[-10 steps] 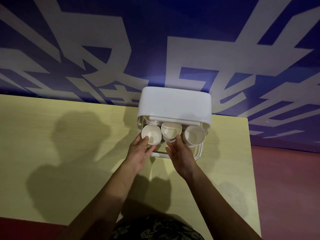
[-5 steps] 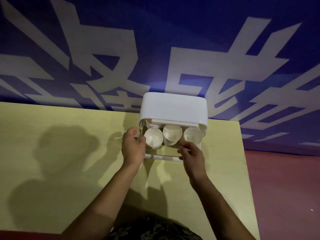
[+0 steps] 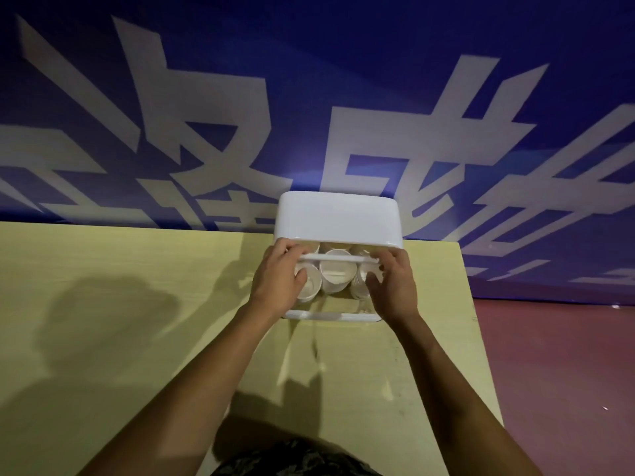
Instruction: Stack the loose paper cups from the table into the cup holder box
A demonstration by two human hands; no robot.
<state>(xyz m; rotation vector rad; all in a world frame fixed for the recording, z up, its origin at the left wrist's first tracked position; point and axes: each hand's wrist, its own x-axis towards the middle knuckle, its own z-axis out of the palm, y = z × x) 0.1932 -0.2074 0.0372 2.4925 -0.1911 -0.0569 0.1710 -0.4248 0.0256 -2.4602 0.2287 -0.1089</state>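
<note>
Both hands grip the white bar (image 3: 332, 258) of the clear flap at the front of the white rounded plastic cup holder box (image 3: 338, 217). The left hand (image 3: 279, 283) curls its fingers over the bar's left end, thumb against the flap below; the right hand (image 3: 392, 286) pinches the right end likewise. Between the two grips, behind the flap, white paper cups (image 3: 337, 274) lie on their sides inside the box, mouths toward the person. The box stands at the far edge of the yellow wooden table (image 3: 137, 321), against a blue banner with white characters (image 3: 309, 97).
</note>
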